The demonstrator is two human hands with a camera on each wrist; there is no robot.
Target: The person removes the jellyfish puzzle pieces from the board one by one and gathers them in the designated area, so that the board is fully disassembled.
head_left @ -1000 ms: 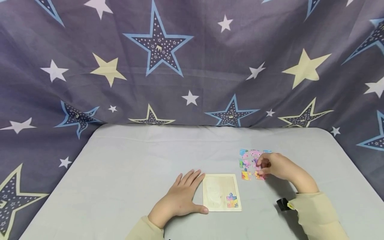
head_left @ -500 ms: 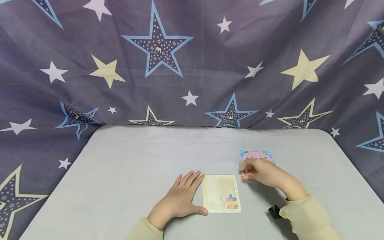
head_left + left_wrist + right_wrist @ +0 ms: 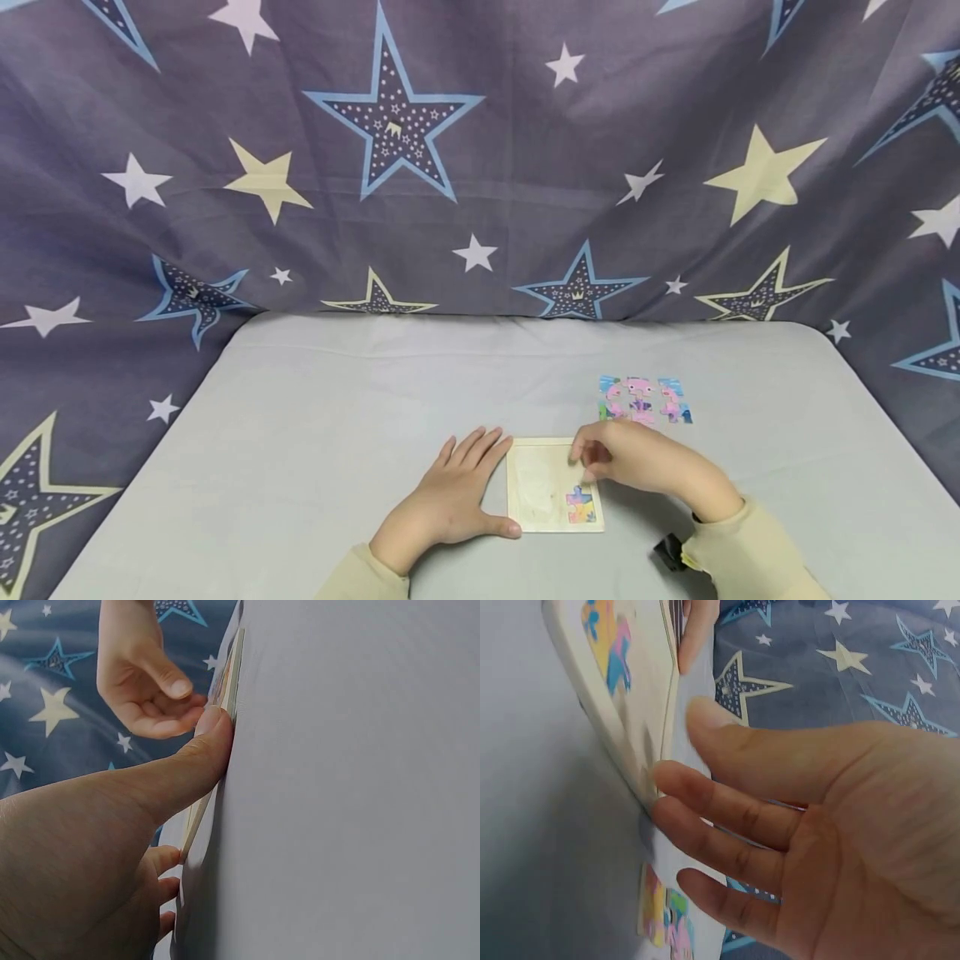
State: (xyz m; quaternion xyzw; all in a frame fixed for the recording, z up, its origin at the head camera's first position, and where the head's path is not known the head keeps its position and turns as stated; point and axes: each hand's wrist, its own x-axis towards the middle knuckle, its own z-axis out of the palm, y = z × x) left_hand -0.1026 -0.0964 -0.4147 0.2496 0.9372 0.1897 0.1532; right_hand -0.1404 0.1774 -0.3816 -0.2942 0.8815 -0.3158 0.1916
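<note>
My left hand (image 3: 448,497) rests on the table with straight, spread fingers. Its index fingertip and thumb touch the left corners of a shallow wooden puzzle tray (image 3: 536,479). A colourful jigsaw piece (image 3: 581,506) lies in the tray's lower right corner. Above the tray's upper right corner is my right hand (image 3: 645,458), its fingers loosely bent. In the right wrist view, thumb and fingertips (image 3: 671,776) stand apart and no piece shows between them. Several loose jigsaw pieces (image 3: 640,387) with pink figures lie in rows behind the right hand, which hides the nearest ones.
A pale grey cloth covers the table (image 3: 300,433). Behind it hangs a dark curtain (image 3: 480,167) with a star pattern. A black strap end (image 3: 670,552) hangs by the right sleeve, close above the table.
The right hand has moved left and nearer, from over the loose pieces to the tray's upper right corner. The left hand and the tray have stayed in place.
</note>
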